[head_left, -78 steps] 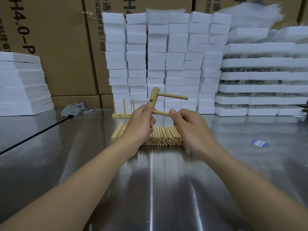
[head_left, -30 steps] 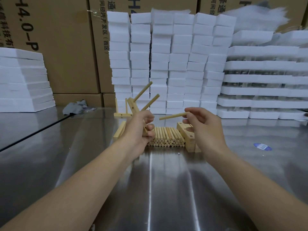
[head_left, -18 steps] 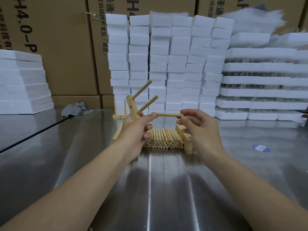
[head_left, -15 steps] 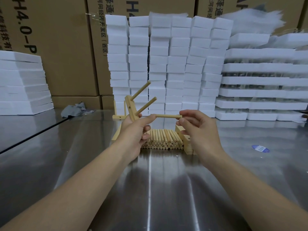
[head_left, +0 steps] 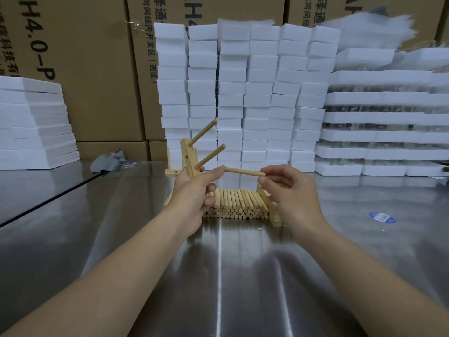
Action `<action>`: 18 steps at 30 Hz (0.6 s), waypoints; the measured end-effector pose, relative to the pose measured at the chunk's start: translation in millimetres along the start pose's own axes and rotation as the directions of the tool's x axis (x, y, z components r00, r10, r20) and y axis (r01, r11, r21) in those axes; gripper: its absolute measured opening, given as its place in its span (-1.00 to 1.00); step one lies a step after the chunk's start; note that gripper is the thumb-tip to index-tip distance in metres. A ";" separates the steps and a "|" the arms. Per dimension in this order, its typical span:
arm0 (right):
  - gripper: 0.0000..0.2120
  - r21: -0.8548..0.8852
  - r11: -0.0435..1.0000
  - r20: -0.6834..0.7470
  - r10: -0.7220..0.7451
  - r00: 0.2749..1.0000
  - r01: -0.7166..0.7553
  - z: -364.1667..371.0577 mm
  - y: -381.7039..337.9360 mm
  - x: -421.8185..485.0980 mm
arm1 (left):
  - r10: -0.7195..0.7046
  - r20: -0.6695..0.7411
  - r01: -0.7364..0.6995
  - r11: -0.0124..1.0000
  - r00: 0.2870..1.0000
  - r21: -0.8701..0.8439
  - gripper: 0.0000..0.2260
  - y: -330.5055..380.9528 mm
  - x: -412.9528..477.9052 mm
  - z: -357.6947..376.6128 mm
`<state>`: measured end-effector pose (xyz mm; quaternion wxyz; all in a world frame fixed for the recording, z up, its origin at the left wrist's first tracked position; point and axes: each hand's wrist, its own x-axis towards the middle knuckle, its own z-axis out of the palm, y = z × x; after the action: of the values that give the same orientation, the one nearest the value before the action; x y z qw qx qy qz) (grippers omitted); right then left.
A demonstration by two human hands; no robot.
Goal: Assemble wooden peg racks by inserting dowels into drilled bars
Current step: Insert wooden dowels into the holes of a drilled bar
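Left hand (head_left: 194, 190) grips drilled bar (head_left: 188, 154), tilted, above tabletop (head_left: 218, 276), fingers (head_left: 210, 188) curled round its lower end. Two pegs (head_left: 210, 158) stick out up-right. Right hand (head_left: 291, 193) pinches loose dowel (head_left: 244, 171) at its right end. Dowel is level, left end touching left index fingertip, just beside bar. Dowel pile (head_left: 237, 206) lies on tabletop below.

– What carries everything?
– A shiny metal worktop (head_left: 218, 276), with a dark seam (head_left: 48, 198) crossing its left side.
– And on it?
– A heap of dowels (head_left: 233, 205) at centre, drilled bars (head_left: 275, 218) touching its right end. A crumpled grey cloth (head_left: 108, 161) lies far left, a blue sticker (head_left: 382, 217) right, and white foam blocks (head_left: 243, 93) are stacked along the back.
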<state>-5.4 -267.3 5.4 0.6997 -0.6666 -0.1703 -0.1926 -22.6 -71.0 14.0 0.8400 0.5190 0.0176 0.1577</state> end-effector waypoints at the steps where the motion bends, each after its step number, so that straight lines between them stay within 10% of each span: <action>1: -0.86 -0.003 1.000 -0.004 -0.001 1.000 0.001 0.2 0.8 0.5 | -0.002 -0.001 0.002 1.000 1.000 0.004 -0.62 0.3 -0.1 -0.3; 10: -0.89 -0.113 0.988 0.064 -0.101 0.993 0.108 7.4 0.2 -1.2 | -0.121 0.019 0.122 0.990 0.992 -0.075 -0.89 8.2 -6.3 7.6; 18: -0.89 -0.406 0.783 0.266 -0.392 0.881 0.471 9.9 -11.7 -13.5 | -0.184 -0.021 0.180 0.974 0.983 -0.138 -0.73 9.8 -11.3 8.0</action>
<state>-22.8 -257.3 9.4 0.4422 -0.7693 -0.3262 -0.3259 -34.1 -77.1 24.8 0.8839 0.4540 0.0683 0.0894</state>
